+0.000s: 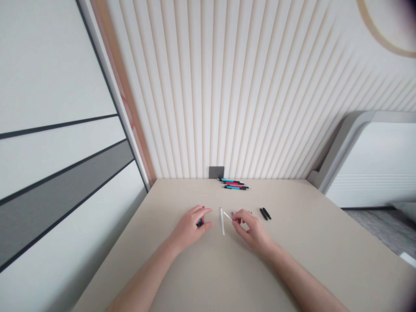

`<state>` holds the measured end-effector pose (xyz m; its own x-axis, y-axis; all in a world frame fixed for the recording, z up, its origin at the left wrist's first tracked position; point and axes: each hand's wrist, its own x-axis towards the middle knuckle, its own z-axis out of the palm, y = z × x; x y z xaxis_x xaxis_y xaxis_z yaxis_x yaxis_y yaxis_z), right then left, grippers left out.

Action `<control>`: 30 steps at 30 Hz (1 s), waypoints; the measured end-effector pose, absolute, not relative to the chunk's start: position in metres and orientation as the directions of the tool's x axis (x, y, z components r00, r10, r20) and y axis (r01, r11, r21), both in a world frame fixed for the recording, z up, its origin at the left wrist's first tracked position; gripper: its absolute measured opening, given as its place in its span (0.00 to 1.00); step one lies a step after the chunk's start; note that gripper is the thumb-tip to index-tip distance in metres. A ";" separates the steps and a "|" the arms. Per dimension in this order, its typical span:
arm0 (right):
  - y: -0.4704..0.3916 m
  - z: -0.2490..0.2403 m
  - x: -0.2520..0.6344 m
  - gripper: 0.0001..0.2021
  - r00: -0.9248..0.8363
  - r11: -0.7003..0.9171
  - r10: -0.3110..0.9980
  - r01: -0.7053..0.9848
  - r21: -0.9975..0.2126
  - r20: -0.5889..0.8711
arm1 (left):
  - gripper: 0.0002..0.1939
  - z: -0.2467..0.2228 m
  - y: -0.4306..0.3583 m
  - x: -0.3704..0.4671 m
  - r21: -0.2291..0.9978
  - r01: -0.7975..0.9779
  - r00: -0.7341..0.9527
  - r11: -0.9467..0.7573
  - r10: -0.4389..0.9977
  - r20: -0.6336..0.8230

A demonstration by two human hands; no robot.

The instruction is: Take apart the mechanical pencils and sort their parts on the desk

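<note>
- Head view: right hand [247, 226] pinches a thin white tube [228, 216] near one end, thumb and fingertips together; the free end points toward two white rods [222, 222] lying side by side on the worktop [195, 277].
- Left hand [192, 225]: thumb and fingers spread, with red, blue and black pen parts [203, 221] beside and partly behind them. Contact with these: cannot tell.
- Handling estimate, white tube: very light, fairly stiff, probably smooth plastic. Likely to roll or swivel in a loose pinch; might bend if squeezed or levered hard.
- Suggested hold: light fingertip pinch, nearer the middle for balance, nearer an end for aiming the tip. Loose rods best lifted by their sides, since they lie flat and low.
- Black barrel pieces [265, 213], right of the right hand: thicker, presumably rigid, easier to grip, still prone to rolling.
- Assembled-looking pens [234, 184] near the wall socket [216, 172]: light, sturdy; mid-barrel hold should suit.
</note>
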<state>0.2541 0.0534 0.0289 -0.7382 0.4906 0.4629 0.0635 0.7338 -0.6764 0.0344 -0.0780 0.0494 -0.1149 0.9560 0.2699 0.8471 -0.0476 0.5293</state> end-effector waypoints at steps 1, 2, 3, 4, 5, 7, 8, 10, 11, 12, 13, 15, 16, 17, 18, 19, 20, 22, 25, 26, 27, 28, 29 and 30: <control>0.048 0.026 0.249 0.06 -0.717 0.720 0.508 0.049 -0.693 0.478 | 0.17 0.049 -0.077 0.040 0.545 0.833 -0.083 -0.090 0.955 0.284; 0.043 0.024 0.244 0.05 -0.697 0.703 0.526 0.034 -0.710 0.487 | 0.15 0.049 -0.077 0.046 0.556 0.821 -0.041 -0.131 0.958 0.285; 0.039 0.021 0.239 0.04 -0.677 0.685 0.546 0.023 -0.728 0.493 | 0.13 0.048 -0.077 0.052 0.563 0.810 -0.011 -0.161 0.957 0.290; 0.035 0.018 0.234 0.04 -0.662 0.670 0.560 0.009 -0.742 0.498 | 0.12 0.046 -0.076 0.057 0.569 0.802 0.008 -0.180 0.956 0.293; 0.032 0.015 0.231 0.03 -0.656 0.656 0.568 -0.004 -0.755 0.497 | 0.10 0.045 -0.075 0.061 0.574 0.795 0.016 -0.193 0.954 0.298; 0.029 0.011 0.225 0.02 -0.653 0.635 0.577 -0.019 -0.772 0.490 | 0.08 0.040 -0.074 0.066 0.582 0.791 0.006 -0.191 0.953 0.304; 0.029 0.010 0.224 0.02 -0.658 0.628 0.578 -0.019 -0.778 0.483 | 0.08 0.038 -0.073 0.066 0.585 0.791 -0.009 -0.180 0.952 0.305; 0.029 0.009 0.224 0.02 -0.672 0.620 0.574 -0.016 -0.784 0.468 | 0.08 0.033 -0.071 0.066 0.585 0.796 -0.029 -0.158 0.954 0.298; 0.029 0.010 0.224 0.02 -0.677 0.619 0.571 -0.018 -0.785 0.465 | 0.08 0.032 -0.070 0.065 0.579 0.801 -0.030 -0.152 0.956 0.292; 0.030 0.012 0.225 0.03 -0.681 0.618 0.566 -0.022 -0.786 0.465 | 0.09 0.031 -0.069 0.064 0.569 0.808 -0.023 -0.152 0.957 0.289; 0.030 0.014 0.225 0.03 -0.682 0.619 0.564 -0.025 -0.785 0.466 | 0.09 0.031 -0.069 0.064 0.555 0.818 -0.013 -0.155 0.958 0.287; 0.030 0.018 0.226 0.04 -0.669 0.627 0.570 -0.020 -0.779 0.477 | 0.10 0.031 -0.068 0.064 0.514 0.842 0.010 -0.163 0.958 0.287; 0.030 0.020 0.227 0.04 -0.659 0.633 0.576 -0.014 -0.774 0.483 | 0.10 0.031 -0.068 0.064 0.493 0.854 0.019 -0.165 0.958 0.287; 0.030 0.021 0.227 0.04 -0.648 0.640 0.582 -0.007 -0.768 0.491 | 0.10 0.032 -0.068 0.064 0.474 0.865 0.026 -0.166 0.957 0.287; 0.031 0.023 0.227 0.04 -0.634 0.644 0.590 -0.004 -0.765 0.500 | 0.10 0.032 -0.068 0.064 0.457 0.874 0.031 -0.165 0.957 0.288; 0.032 0.024 0.228 0.04 -0.617 0.644 0.600 -0.005 -0.765 0.509 | 0.10 0.033 -0.068 0.064 0.442 0.882 0.031 -0.163 0.957 0.290; 0.033 0.024 0.230 0.05 -0.599 0.638 0.612 -0.014 -0.770 0.517 | 0.10 0.033 -0.068 0.063 0.432 0.888 0.027 -0.158 0.955 0.295; 0.037 0.025 0.234 0.06 -0.552 0.614 0.640 -0.051 -0.787 0.535 | 0.11 0.034 -0.068 0.061 0.422 0.894 0.014 -0.151 0.951 0.309; 0.046 0.023 0.243 0.07 -0.480 0.574 0.674 -0.136 -0.807 0.561 | 0.11 0.034 -0.069 0.055 0.433 0.892 -0.025 -0.130 0.942 0.334; 0.049 0.021 0.246 0.06 -0.468 0.572 0.677 -0.150 -0.806 0.568 | 0.11 0.033 -0.069 0.053 0.438 0.891 -0.043 -0.118 0.939 0.341; 0.052 0.020 0.249 0.06 -0.468 0.583 0.672 -0.145 -0.800 0.574 | 0.11 0.033 -0.069 0.051 0.441 0.891 -0.062 -0.105 0.936 0.347; 0.055 0.019 0.251 0.05 -0.481 0.606 0.657 -0.122 -0.786 0.580 | 0.11 0.032 -0.069 0.049 0.441 0.893 -0.080 -0.090 0.933 0.352; 0.057 0.017 0.252 0.04 -0.506 0.638 0.634 -0.084 -0.766 0.584 | 0.11 0.031 -0.069 0.047 0.436 0.897 -0.094 -0.076 0.930 0.356; 0.059 0.016 0.254 0.03 -0.535 0.672 0.611 -0.039 -0.740 0.583 | 0.11 0.031 -0.069 0.045 0.431 0.900 -0.107 -0.063 0.927 0.359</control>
<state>0.2535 0.0588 0.0161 -0.5352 0.6111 0.5832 -0.0393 0.6716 -0.7398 0.0450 -0.0688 0.0311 -0.1069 0.9270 0.3594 0.9002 -0.0632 0.4308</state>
